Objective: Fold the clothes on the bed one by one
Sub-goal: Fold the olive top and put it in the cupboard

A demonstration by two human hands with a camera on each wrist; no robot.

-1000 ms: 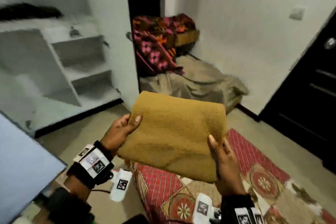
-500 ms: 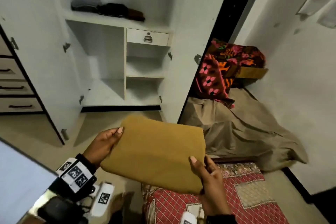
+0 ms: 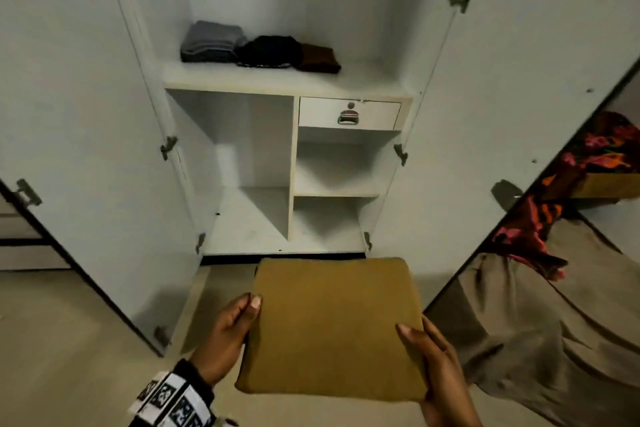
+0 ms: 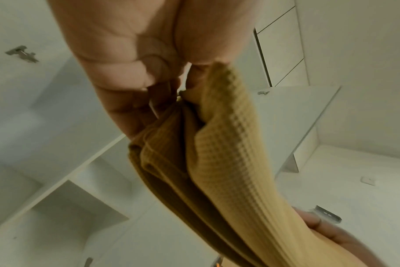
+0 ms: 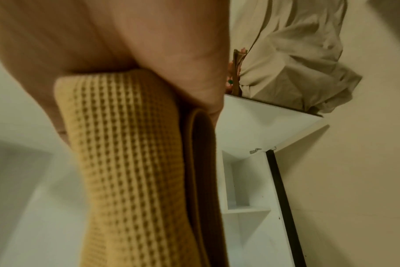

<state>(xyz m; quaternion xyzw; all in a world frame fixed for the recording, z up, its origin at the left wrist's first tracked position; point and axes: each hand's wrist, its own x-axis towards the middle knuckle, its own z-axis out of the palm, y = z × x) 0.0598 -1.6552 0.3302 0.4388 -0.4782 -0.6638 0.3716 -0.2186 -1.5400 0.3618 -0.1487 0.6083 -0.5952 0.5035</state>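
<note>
A mustard-yellow waffle-knit garment (image 3: 332, 326), folded into a flat square, is held level in front of an open white wardrobe (image 3: 287, 80). My left hand (image 3: 230, 333) grips its left edge, thumb on top and fingers underneath. My right hand (image 3: 436, 367) grips the near right corner the same way. In the left wrist view the folded layers of the garment (image 4: 217, 162) run away from my left hand (image 4: 149, 54). In the right wrist view my right hand (image 5: 149, 45) closes over the rounded fold of the garment (image 5: 130, 162).
Three folded clothes, grey (image 3: 211, 42), black (image 3: 268, 50) and brown (image 3: 320, 59), lie on the wardrobe's upper shelf. Below are a small drawer (image 3: 349, 113) and bare compartments. Both wardrobe doors (image 3: 86, 149) stand open. A beige cloth heap (image 3: 540, 322) and a floral fabric (image 3: 568, 191) lie right.
My view has swung left from the bed and rug to face the open wardrobe. Both hands have carried the folded garment along, still gripping it the same way.
</note>
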